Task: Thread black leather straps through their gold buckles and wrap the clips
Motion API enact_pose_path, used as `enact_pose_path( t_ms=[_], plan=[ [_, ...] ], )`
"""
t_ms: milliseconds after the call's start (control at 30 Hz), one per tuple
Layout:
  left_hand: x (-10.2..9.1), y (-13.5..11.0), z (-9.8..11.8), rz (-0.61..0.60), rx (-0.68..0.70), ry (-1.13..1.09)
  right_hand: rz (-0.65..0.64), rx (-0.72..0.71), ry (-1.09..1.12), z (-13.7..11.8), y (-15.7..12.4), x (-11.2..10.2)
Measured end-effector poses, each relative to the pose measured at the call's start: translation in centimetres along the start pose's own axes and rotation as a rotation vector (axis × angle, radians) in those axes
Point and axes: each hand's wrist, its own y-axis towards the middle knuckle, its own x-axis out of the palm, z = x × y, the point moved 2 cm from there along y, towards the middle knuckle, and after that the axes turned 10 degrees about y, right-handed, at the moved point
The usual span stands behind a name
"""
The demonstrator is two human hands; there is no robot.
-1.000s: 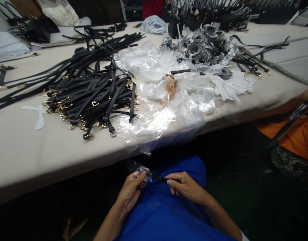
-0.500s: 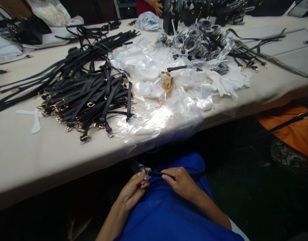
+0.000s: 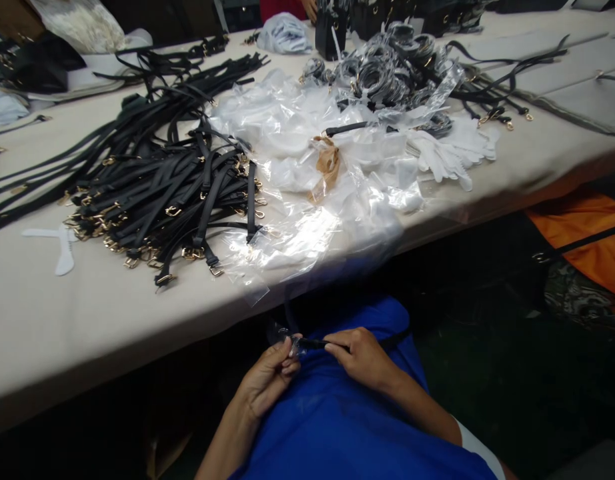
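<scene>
Over the blue cloth on my lap, both hands are closed on one black strap [image 3: 312, 344]. My left hand [image 3: 270, 373] pinches its left end, where a clear plastic wrapping [image 3: 293, 343] shows around the fingertips. With thumb and fingers, my right hand [image 3: 360, 353] grips the strap a short way to the right. The strap runs on past that hand across the blue cloth. Whatever metal fitting lies at the left end is hidden by the fingers and the shiny film.
On the table are a pile of black straps with gold buckles [image 3: 152, 200], clear plastic bags [image 3: 307, 227], wrapped coiled straps [image 3: 377, 73] and white gloves [image 3: 452, 150]. A white T-shaped piece [image 3: 63, 250] lies left. Orange cloth [image 3: 582, 227] hangs at right. Another person's hand [image 3: 311, 9] shows behind.
The view has shifted slightly, so the table things sit a little further left. Both hands keep their grip on the strap with hardly any movement.
</scene>
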Motion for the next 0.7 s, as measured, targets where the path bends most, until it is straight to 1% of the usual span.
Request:
enact_pose_path(
  t_ms=[100,200,367,433,567,700],
  plan=[
    [0.4,-0.1,0.2,0.007,-0.041,-0.064,0.046,-0.053,-0.05,0.4,-0.2,-0.5],
    [0.7,-0.2,0.5,0.015,-0.076,-0.105,0.055,-0.107,-0.085,1.1,-0.5,-0.4],
    [0.9,-0.3,0.7,0.027,-0.098,-0.142,0.081,-0.2,-0.094,2.1,-1.0,-0.2],
    [1.0,-0.3,0.8,0.029,-0.109,-0.151,0.121,-0.271,-0.131,2.3,-1.0,-0.2],
    [1.3,-0.3,1.1,0.03,-0.13,-0.165,0.234,-0.469,-0.278,2.6,-0.9,0.1],
    [1.4,-0.4,1.5,0.026,-0.124,-0.161,0.276,-0.561,-0.331,3.0,-0.5,0.4]
  ],
)
